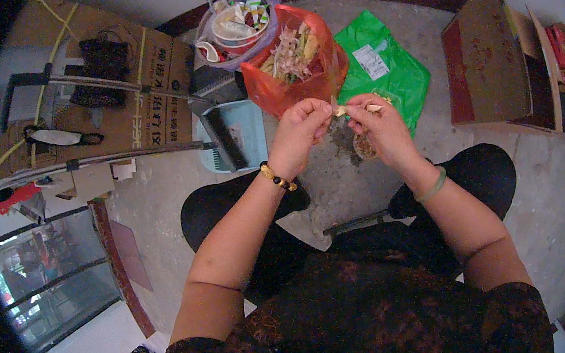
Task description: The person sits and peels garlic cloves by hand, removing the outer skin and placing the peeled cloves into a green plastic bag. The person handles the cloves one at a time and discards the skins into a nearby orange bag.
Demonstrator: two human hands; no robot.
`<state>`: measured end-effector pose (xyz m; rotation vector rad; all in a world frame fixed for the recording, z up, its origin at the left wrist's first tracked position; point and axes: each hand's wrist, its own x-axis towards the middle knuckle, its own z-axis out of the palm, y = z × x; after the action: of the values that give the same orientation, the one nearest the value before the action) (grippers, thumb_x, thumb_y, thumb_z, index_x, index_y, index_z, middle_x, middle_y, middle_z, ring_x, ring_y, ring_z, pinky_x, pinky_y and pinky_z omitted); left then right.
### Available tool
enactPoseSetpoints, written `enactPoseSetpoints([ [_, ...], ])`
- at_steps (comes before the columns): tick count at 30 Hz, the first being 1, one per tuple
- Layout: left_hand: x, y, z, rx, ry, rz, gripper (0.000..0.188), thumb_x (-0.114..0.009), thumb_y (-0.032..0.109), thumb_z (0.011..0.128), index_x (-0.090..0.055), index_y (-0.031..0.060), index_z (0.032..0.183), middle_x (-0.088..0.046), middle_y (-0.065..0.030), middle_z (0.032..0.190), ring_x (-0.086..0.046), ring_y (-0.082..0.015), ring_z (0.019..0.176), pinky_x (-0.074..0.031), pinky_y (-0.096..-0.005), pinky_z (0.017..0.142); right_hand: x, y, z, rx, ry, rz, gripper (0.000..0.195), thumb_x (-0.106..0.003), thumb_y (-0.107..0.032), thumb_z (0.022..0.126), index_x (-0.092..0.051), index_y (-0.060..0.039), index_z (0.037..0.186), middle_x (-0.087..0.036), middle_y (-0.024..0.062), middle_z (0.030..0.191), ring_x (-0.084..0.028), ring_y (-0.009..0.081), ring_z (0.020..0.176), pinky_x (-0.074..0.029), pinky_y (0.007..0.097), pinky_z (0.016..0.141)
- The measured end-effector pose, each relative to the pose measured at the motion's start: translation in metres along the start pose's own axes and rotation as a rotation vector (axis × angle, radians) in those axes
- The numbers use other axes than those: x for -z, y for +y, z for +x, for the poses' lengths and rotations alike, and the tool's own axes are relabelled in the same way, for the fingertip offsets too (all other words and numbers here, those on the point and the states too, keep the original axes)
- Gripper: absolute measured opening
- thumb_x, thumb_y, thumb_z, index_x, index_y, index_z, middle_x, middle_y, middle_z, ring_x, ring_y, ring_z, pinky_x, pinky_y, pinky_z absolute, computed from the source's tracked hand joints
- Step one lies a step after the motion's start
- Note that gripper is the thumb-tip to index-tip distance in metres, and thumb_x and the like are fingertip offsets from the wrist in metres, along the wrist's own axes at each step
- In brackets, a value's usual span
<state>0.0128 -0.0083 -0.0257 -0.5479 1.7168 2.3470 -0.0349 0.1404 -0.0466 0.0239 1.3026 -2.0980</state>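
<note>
Between the fingertips of both hands is a small pale piece that looks like a garlic clove [341,111]. My left hand [302,131] pinches its left side, fingers curled. My right hand [379,130] pinches the other side, and a second pale clove [374,108] rests against its fingers. Beyond my left hand stands an open red plastic bag [266,91] with papery peelings [293,55] and husks in it. A green plastic bag [404,75] with a white label lies flat beyond my right hand. A round container [364,146] with small brownish contents is partly hidden below that hand.
A lined bin [205,31] holding bowls and wrappers stands behind the red bag. At left are a light blue dustpan [259,129], a broom [224,136] and a large cardboard box [179,76]. An open carton [494,64] stands at the upper right. My knees flank the floor area.
</note>
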Motion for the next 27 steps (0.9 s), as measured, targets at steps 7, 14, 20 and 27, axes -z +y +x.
enactPoseSetpoints([
  [7, -0.004, -0.004, 0.000, -0.061, -0.060, 0.076, 0.011, -0.050, 0.016, 0.080, -0.048, 0.0059, 0.076, -0.042, 0.0041, 0.061, -0.034, -0.0036, 0.049, -0.025, -0.0173, 0.043, -0.004, 0.007, -0.005, 0.105, -0.063, -0.038, 0.020, -0.060, -0.014, 0.075, -0.053, -0.0049, 0.091, -0.053, -0.0003, 0.077, -0.045, 0.0067, 0.063, -0.037, 0.0182, 0.055],
  [14, -0.001, 0.009, 0.001, 0.043, -0.280, -0.278, 0.011, -0.049, 0.016, 0.079, -0.047, 0.0046, 0.077, -0.042, 0.0013, 0.063, -0.034, -0.0054, 0.050, -0.025, -0.0178, 0.043, -0.007, -0.004, -0.007, -0.016, -0.050, 0.216, 0.016, -0.051, -0.008, 0.080, -0.051, -0.0007, 0.094, -0.052, 0.0035, 0.079, -0.047, 0.0084, 0.068, -0.038, 0.0195, 0.057],
  [20, -0.002, 0.015, 0.002, 0.075, -0.257, -0.366, 0.011, -0.050, 0.017, 0.078, -0.047, 0.0059, 0.079, -0.042, 0.0002, 0.063, -0.034, -0.0065, 0.049, -0.024, -0.0189, 0.043, 0.006, 0.000, -0.003, -0.115, -0.137, 0.385, 0.016, -0.051, -0.010, 0.080, -0.050, -0.0001, 0.093, -0.051, 0.0059, 0.081, -0.047, 0.0090, 0.069, -0.038, 0.0170, 0.053],
  [27, 0.031, 0.036, 0.027, -0.193, 0.100, -0.215, 0.010, -0.048, 0.017, 0.080, -0.047, 0.0075, 0.079, -0.042, 0.0013, 0.064, -0.035, -0.0068, 0.051, -0.027, -0.0188, 0.044, 0.015, 0.006, 0.004, -0.177, -0.081, 0.575, 0.019, -0.051, -0.010, 0.080, -0.050, 0.0007, 0.096, -0.052, 0.0069, 0.082, -0.046, 0.0087, 0.066, -0.038, 0.0158, 0.051],
])
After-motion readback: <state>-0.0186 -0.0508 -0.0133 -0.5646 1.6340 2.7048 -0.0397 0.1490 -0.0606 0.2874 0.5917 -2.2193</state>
